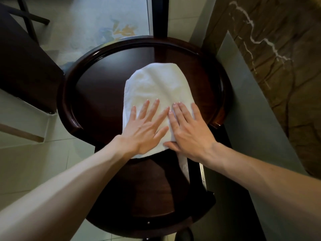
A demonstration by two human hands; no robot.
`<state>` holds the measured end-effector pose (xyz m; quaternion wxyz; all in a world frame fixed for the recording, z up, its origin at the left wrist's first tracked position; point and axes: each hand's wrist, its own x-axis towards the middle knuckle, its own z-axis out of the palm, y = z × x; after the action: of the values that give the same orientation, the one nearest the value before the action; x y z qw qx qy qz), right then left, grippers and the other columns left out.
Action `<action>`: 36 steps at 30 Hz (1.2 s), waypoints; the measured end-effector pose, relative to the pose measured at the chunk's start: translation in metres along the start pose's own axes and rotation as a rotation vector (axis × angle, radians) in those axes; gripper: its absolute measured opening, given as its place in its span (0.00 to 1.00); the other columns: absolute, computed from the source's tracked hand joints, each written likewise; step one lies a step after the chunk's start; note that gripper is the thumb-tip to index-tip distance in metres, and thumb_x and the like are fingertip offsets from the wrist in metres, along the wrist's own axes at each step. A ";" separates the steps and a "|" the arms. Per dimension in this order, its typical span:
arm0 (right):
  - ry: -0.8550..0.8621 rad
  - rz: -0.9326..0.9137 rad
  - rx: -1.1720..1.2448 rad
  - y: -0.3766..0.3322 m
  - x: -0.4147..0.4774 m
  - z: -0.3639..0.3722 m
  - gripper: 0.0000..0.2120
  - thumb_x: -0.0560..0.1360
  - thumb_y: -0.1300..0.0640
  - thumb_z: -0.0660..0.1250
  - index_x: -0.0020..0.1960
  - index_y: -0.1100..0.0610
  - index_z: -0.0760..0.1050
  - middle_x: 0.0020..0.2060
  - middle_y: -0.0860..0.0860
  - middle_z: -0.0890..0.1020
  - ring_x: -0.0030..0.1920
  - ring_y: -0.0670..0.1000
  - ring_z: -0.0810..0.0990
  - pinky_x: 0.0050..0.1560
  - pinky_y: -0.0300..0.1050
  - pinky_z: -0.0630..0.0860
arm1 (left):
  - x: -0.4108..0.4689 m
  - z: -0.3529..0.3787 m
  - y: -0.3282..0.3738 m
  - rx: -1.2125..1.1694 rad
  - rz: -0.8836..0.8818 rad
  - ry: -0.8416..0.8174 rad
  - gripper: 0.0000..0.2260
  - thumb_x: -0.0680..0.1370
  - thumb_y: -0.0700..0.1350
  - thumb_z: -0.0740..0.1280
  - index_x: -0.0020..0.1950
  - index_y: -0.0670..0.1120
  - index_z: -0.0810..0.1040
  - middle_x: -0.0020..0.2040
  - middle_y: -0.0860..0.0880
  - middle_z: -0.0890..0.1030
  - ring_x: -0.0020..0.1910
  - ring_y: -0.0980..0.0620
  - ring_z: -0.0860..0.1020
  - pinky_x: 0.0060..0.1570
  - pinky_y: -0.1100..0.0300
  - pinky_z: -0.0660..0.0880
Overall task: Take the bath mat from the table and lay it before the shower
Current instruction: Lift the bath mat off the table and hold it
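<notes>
A folded white bath mat [157, 86] lies on a round dark wooden table [97, 87] with a raised rim. Both of my hands rest flat on the mat's near half. My left hand [145, 126] has its fingers spread on the mat's left side. My right hand [189, 131] lies on the right side, with its thumb at the mat's near edge. Neither hand grips the cloth. A strip of white cloth [184, 165] hangs down below the table's near edge.
A dark chair [22, 66] stands at the left, close to the table. Pale floor tiles [31, 164] lie at the left and below. A brown marble surface [278, 54] runs along the right side. A dark vertical post [159, 16] rises behind the table.
</notes>
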<state>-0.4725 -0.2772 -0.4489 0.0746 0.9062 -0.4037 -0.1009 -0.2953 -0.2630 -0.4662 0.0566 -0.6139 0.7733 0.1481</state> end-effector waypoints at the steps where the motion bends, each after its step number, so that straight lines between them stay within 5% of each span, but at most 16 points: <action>1: 0.004 0.001 0.002 0.001 0.004 0.000 0.43 0.75 0.33 0.53 0.74 0.68 0.54 0.73 0.67 0.58 0.74 0.64 0.54 0.71 0.67 0.50 | 0.004 -0.001 -0.002 0.001 -0.001 0.003 0.29 0.76 0.63 0.38 0.75 0.59 0.35 0.77 0.51 0.33 0.75 0.48 0.32 0.72 0.41 0.37; 20: 0.125 -0.097 0.130 -0.022 -0.027 0.008 0.36 0.70 0.45 0.60 0.69 0.68 0.64 0.70 0.68 0.63 0.71 0.65 0.60 0.72 0.62 0.52 | 0.023 0.004 -0.015 0.002 0.010 0.073 0.28 0.76 0.64 0.38 0.76 0.61 0.39 0.78 0.50 0.37 0.76 0.46 0.36 0.72 0.41 0.38; 36: -0.079 -0.406 0.342 -0.100 -0.108 0.046 0.27 0.71 0.41 0.62 0.62 0.59 0.73 0.67 0.64 0.69 0.67 0.63 0.66 0.69 0.59 0.61 | 0.021 0.011 -0.016 0.005 0.003 0.132 0.26 0.80 0.62 0.42 0.76 0.61 0.41 0.79 0.49 0.39 0.76 0.45 0.38 0.72 0.42 0.37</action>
<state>-0.4822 -0.1325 -0.5018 -0.1170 0.9635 -0.2274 -0.0793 -0.2862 -0.2830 -0.4847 0.0068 -0.6210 0.7766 0.1057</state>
